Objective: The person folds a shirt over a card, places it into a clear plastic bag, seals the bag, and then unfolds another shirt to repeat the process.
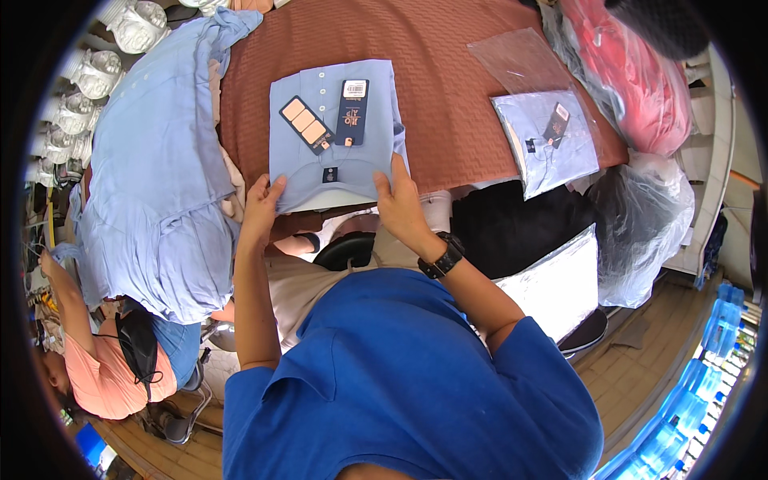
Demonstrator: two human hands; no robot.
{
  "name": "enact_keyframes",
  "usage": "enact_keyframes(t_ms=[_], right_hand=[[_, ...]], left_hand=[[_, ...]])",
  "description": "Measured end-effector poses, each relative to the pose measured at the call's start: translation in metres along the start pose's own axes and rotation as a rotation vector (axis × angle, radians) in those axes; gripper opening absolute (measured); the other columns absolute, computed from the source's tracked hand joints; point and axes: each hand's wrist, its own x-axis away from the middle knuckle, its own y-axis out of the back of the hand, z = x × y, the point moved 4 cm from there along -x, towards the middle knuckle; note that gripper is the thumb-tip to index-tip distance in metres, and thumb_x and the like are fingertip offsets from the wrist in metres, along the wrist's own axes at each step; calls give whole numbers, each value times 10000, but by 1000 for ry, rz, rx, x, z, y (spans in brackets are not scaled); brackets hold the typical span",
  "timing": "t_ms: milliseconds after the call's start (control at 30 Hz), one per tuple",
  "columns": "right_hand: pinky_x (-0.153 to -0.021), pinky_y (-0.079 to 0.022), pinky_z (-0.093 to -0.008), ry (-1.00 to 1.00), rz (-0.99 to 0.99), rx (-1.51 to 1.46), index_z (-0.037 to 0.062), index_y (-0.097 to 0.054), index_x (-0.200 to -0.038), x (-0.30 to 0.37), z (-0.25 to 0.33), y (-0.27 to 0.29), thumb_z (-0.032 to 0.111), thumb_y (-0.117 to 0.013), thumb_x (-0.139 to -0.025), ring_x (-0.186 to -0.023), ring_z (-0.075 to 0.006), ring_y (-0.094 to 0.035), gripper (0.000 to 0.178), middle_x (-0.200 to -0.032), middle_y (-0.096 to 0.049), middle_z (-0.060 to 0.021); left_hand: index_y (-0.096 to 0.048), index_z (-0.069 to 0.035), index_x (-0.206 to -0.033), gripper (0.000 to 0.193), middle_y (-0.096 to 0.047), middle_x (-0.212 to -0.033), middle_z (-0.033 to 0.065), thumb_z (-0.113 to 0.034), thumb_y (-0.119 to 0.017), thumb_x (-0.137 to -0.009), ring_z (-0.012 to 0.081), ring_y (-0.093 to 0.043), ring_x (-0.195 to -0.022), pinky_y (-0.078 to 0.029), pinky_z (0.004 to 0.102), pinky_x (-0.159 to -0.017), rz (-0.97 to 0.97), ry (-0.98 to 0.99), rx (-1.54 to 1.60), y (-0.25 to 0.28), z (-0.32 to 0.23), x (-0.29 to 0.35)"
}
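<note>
A folded light blue shirt (300, 88) lies on the brown cloth-covered table (436, 104), its near edge at the table's front. Two hang tags rest on it: a dark one (351, 112) with a white sticker, and another (306, 124) with three beige panels. A small dark label (330, 174) shows at the shirt's neck. My left hand (260, 210) pinches the near left corner, thumb on top. At the near right corner, my right hand (402, 210) grips the shirt the same way, with a dark strap on its wrist. The undersides of the fingers are partly hidden.
Loose light blue shirts (160, 160) are heaped on the left. To the right lies a bagged folded shirt (548, 144), its clear flap spread out. Beyond it sit plastic-wrapped red garments (632, 80) and a clear plastic bundle (644, 224). Another person (120, 368) works at far left.
</note>
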Motion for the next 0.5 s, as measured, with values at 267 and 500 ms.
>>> enact_keyframes(t_ms=[267, 500], right_hand=[[-819, -528, -354, -304, 137, -447, -34, -569, -1223, -63, -25, 41, 126, -567, -953, -921, -247, -667, 314, -1101, -675, -182], [-717, -525, -283, 99, 101, 241, -3, -619, -1179, -76, -41, 56, -5, -642, -850, -794, -150, -639, 330, -1035, -676, -135]], left_hand=[[-624, -26, -1084, 241, -664, -839, 25, -243, -610, -981, 73, -626, -667, -507, 172, -562, 69, 137, 382, -7, -23, -1], [-620, -10, -1076, 233, -662, -812, 25, -216, -629, -968, 66, -612, -573, -514, 135, -512, 43, 146, 439, -9, -39, 1]])
